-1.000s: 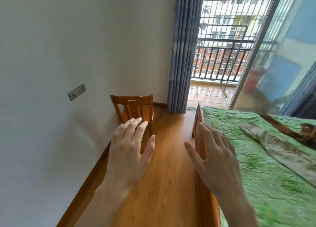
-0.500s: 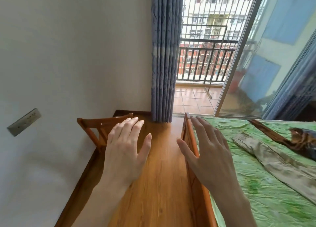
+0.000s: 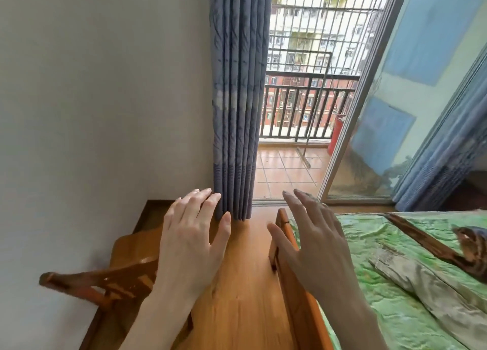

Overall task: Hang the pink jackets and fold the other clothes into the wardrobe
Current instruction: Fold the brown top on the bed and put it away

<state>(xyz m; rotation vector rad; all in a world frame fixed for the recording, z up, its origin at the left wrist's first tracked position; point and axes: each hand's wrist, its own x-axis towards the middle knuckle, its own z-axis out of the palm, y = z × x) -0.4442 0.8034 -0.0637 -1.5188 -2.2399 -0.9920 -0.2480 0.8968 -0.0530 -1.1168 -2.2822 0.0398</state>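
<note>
A glossy orange wood floor [image 3: 237, 310] is seen beneath both hands, left hand [image 3: 189, 247] and right hand [image 3: 313, 247] held apart, fingers spread, nothing gripped; crumpled khaki trousers [image 3: 421, 283] lie right of them on the green-quilted bed [image 3: 369, 239], beside a brown patterned garment [image 3: 469, 247]

Bright daylight from the balcony door [image 3: 303, 112], soft shadows, wide-angle bending at edges, slight motion blur

Both hands empty, fingers straight: left hand [image 3: 191, 240] over chair [image 3: 123, 273], right hand [image 3: 315, 247] over bed frame [image 3: 295, 291] (khaki trousers [image 3: 427, 281] on bed).
</note>
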